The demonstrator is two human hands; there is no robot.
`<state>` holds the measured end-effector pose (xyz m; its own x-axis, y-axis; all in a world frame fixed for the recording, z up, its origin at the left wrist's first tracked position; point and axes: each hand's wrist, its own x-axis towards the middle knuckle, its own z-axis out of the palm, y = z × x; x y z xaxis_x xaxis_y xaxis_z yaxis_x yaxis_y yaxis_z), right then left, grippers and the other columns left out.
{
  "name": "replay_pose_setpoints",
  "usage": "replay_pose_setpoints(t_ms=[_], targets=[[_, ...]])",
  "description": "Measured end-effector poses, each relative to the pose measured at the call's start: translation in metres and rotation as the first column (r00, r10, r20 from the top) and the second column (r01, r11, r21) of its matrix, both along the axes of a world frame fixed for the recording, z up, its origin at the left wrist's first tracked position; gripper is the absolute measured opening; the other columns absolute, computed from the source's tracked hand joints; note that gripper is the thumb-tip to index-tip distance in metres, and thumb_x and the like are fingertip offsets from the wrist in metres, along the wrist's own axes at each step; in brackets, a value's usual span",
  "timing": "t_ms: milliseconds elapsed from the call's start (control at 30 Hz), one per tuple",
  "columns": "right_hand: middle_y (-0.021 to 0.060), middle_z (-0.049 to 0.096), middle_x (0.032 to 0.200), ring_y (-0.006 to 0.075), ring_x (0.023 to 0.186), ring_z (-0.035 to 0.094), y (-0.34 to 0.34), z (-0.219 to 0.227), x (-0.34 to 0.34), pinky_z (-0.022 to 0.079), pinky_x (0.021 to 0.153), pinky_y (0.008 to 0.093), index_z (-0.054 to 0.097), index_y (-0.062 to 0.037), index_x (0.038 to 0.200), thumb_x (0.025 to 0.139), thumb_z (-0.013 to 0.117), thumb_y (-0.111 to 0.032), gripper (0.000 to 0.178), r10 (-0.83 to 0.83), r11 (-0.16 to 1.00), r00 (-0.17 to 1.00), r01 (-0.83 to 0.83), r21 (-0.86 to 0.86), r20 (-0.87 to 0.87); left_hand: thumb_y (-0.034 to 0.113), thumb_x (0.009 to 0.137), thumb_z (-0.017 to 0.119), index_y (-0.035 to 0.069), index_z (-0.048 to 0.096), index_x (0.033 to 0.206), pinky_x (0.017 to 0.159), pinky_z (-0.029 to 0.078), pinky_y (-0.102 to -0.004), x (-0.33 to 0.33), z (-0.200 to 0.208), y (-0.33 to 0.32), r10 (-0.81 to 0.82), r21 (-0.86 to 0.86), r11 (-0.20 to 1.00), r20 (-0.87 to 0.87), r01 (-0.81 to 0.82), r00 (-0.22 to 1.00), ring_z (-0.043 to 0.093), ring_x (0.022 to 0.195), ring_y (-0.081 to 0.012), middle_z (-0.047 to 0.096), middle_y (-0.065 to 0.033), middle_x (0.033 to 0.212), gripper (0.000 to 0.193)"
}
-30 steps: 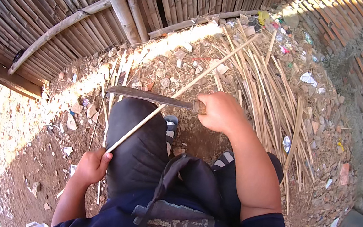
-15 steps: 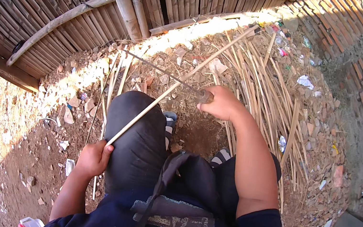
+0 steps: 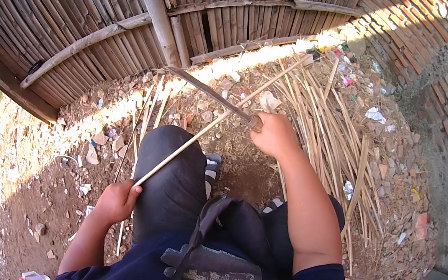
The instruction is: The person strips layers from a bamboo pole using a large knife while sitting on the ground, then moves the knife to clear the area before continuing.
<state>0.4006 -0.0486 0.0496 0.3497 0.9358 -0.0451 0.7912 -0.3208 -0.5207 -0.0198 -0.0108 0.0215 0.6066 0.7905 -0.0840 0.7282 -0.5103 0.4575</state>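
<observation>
L hand is down by the person's L knee, fingers curled tight round the near end of a long pale strip, thumb pressed along it. Strip runs diag. up & right, across the knee in my view, far end out over the pile of split strips on the ground.

R hand has a firm fist round the handle of a big knife, about mid-strip. Vs. a sec ago the blade isn't level anymore: tip swings away from the body, up-left, & the crossing pt sits farther along the strip, away from L hand. L grip hardly shifts, so the knife's doing most of the moving & the strip's held pretty steady, I'd say. Can't tell from here if the edge is actually touching, or just passing over/under.

A few loose strips lie L of the knee; bamboo wall behind, brick wall off R.
</observation>
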Motion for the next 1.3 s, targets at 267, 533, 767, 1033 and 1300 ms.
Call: replay_pose_setpoints(t_ms=[267, 533, 767, 1033, 1300], targets=[[0.0193, 0.073, 0.088, 0.0382, 0.083, 0.070, -0.001, -0.029, 0.010, 0.055, 0.077, 0.0486, 0.074, -0.0071, 0.099, 0.080, 0.071, -0.023, 0.024, 0.004, 1.000, 0.990, -0.006, -0.017, -0.141, 0.034, 0.106, 0.054, 0.001, 0.055, 0.083, 0.062, 0.049, -0.0565, 0.002, -0.013, -0.008, 0.044, 0.038, 0.998, 0.001, -0.044, 0.999, 0.063, 0.071, -0.0511, 0.062, -0.0272, 0.070, 0.041], [0.0222, 0.074, 0.093, 0.0370, 0.089, 0.072, -0.009, -0.009, -0.016, 0.057, 0.082, 0.0459, 0.074, -0.0085, 0.115, 0.079, 0.074, -0.022, 0.039, 0.111, 0.989, 0.993, -0.115, -0.094, -0.045, 0.033, 0.106, 0.055, 0.001, 0.055, 0.081, 0.059, 0.047, -0.0543, -0.026, -0.005, -0.027, 0.040, 0.011, 0.999, -0.006, -0.040, 0.999, 0.063, 0.068, -0.0503, 0.060, -0.0269, 0.068, 0.041], [0.0187, 0.074, 0.098, 0.0381, 0.094, 0.071, -0.019, 0.001, -0.024, 0.057, 0.086, 0.0491, 0.073, -0.0095, 0.107, 0.079, 0.070, -0.023, 0.031, 0.054, 0.995, 0.998, -0.054, 0.081, 0.012, 0.034, 0.107, 0.051, 0.000, 0.056, 0.087, 0.065, 0.049, -0.0572, -0.039, 0.001, -0.027, -0.002, 0.029, 1.000, -0.025, 0.003, 1.000, 0.062, 0.070, -0.0514, 0.061, -0.0271, 0.070, 0.039], [0.0170, 0.074, 0.097, 0.0378, 0.094, 0.072, -0.026, -0.002, 0.005, 0.057, 0.083, 0.0479, 0.074, -0.0110, 0.104, 0.079, 0.069, -0.021, 0.027, -0.074, 0.996, 0.997, 0.074, -0.048, -0.002, 0.036, 0.107, 0.052, 0.000, 0.057, 0.083, 0.067, 0.050, -0.0561, -0.033, 0.007, -0.030, 0.024, 0.016, 1.000, -0.080, -0.023, 0.997, 0.064, 0.073, -0.0508, 0.062, -0.0273, 0.071, 0.042], [0.0175, 0.074, 0.094, 0.0380, 0.091, 0.072, -0.027, -0.028, 0.009, 0.057, 0.082, 0.0492, 0.073, -0.0084, 0.105, 0.079, 0.070, -0.019, 0.029, -0.070, 0.998, 0.987, 0.070, -0.008, -0.142, 0.035, 0.107, 0.050, 0.000, 0.056, 0.081, 0.062, 0.048, -0.0537, -0.046, -0.018, -0.027, 0.030, -0.035, 0.999, -0.021, -0.031, 0.999, 0.062, 0.069, -0.0497, 0.060, -0.0264, 0.069, 0.043]])
